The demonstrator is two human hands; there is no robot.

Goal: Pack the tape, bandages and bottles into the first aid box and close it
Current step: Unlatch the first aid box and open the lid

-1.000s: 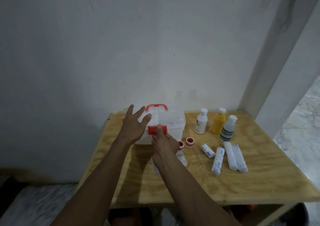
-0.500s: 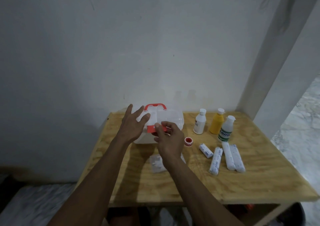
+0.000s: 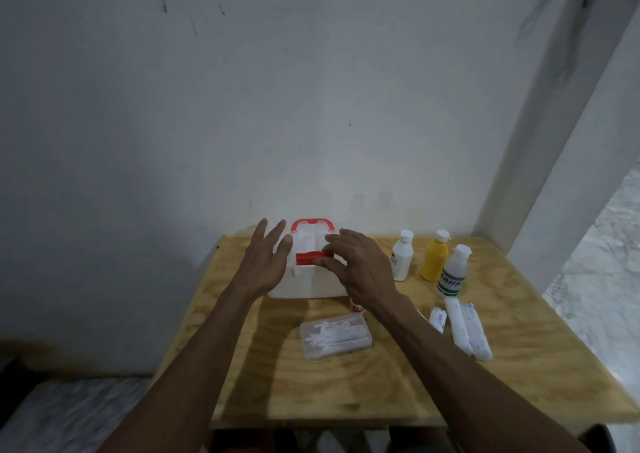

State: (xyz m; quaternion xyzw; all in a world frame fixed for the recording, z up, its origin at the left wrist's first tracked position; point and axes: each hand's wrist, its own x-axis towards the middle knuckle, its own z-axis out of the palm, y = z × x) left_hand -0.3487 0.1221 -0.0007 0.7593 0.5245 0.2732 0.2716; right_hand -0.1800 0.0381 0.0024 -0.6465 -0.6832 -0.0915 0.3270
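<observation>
The white first aid box (image 3: 306,284) with a red handle (image 3: 312,223) and a red latch (image 3: 309,257) stands at the back of the wooden table (image 3: 398,383). My left hand (image 3: 266,262) is spread flat against the box's left side. My right hand (image 3: 356,265) hovers over the lid's right front, thumb and fingers at the latch. Three bottles stand to the right: a white one (image 3: 401,260), a yellow one (image 3: 434,260) and a clear one with a green label (image 3: 452,276). Wrapped bandage rolls (image 3: 465,329) lie in front of them. A red-rimmed tape roll (image 3: 356,308) peeks out under my right wrist.
A clear case of cotton swabs (image 3: 335,335) lies in front of the box. The table stands against a white wall, with a white pillar (image 3: 554,175) at its right rear corner. Marble floor shows past the table's right edge.
My right hand has risen from the front latch and moved right over the lid, uncovering the swab case. The left hand stays on the box's side. The camera has shifted slightly.
</observation>
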